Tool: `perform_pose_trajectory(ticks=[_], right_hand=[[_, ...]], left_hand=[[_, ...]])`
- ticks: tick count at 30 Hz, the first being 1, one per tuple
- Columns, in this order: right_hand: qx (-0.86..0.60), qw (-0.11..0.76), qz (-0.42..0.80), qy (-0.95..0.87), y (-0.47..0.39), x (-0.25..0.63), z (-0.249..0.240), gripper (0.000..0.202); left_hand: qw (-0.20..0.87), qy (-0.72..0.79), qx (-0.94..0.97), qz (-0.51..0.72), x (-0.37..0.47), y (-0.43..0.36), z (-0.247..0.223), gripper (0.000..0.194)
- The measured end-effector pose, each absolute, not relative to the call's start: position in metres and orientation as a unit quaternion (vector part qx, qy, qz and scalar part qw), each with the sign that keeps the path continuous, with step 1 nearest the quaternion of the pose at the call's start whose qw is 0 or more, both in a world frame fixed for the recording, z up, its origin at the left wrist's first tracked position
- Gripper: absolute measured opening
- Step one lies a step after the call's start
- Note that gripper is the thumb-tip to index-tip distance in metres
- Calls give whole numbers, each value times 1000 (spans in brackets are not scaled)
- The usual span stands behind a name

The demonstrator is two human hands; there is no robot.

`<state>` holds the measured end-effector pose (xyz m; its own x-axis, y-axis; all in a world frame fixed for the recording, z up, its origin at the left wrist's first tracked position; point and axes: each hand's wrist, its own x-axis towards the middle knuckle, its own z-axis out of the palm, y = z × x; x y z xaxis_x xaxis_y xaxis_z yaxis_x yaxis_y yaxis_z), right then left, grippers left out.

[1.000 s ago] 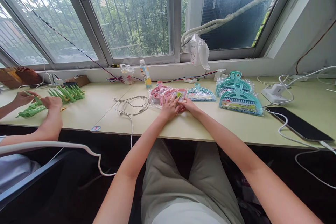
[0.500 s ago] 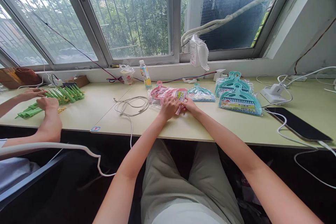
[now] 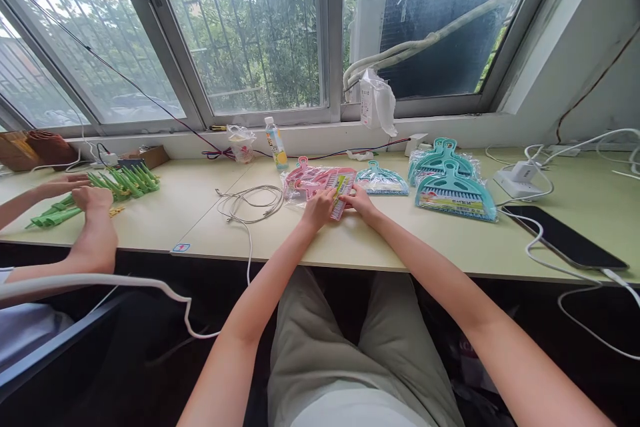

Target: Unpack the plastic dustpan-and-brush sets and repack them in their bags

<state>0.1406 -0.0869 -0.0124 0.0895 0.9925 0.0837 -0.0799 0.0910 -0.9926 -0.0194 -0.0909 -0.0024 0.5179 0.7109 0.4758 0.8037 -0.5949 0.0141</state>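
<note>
My left hand (image 3: 320, 208) is closed on a pink dustpan-and-brush set (image 3: 342, 188) in clear plastic wrap, its printed label turned up. From the other side my right hand (image 3: 361, 201) grips the same set by its near edge, thumb and fingers pressed together. More pink plastic in wrap (image 3: 311, 177), with a looped handle, lies just behind and left of my hands; whether it is a separate set I cannot tell. Right of my hands a teal dustpan-and-brush set (image 3: 382, 180) lies flat. Farther right, several wrapped teal sets (image 3: 454, 197) stand grouped together.
A coiled cable (image 3: 253, 203) lies left of my hands. Behind stand a drink bottle (image 3: 276, 143) and a bagged cup (image 3: 241, 143). A phone (image 3: 565, 235) and a charger block (image 3: 523, 180) are at the right. At far left a co-worker's hands (image 3: 93, 199) are among green strips (image 3: 125, 181).
My left hand has drawn back a little toward the near edge of the label, uncovering more of the pink set between my hands. The teal sets stay in place.
</note>
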Motion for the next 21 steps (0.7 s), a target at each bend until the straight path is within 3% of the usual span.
perform_pose_trajectory(ticks=[6, 15, 21], right_hand=[[-456, 575, 470, -490, -89, 140, -12, 39], [-451, 587, 456, -494, -89, 137, -15, 37], [-420, 633, 440, -479, -89, 139, -13, 45]], left_hand=[[104, -410, -881, -211, -23, -90, -2, 33], [59, -347, -905, -237, -24, -94, 2, 46], [101, -395, -847, -342, -20, -98, 5, 47]])
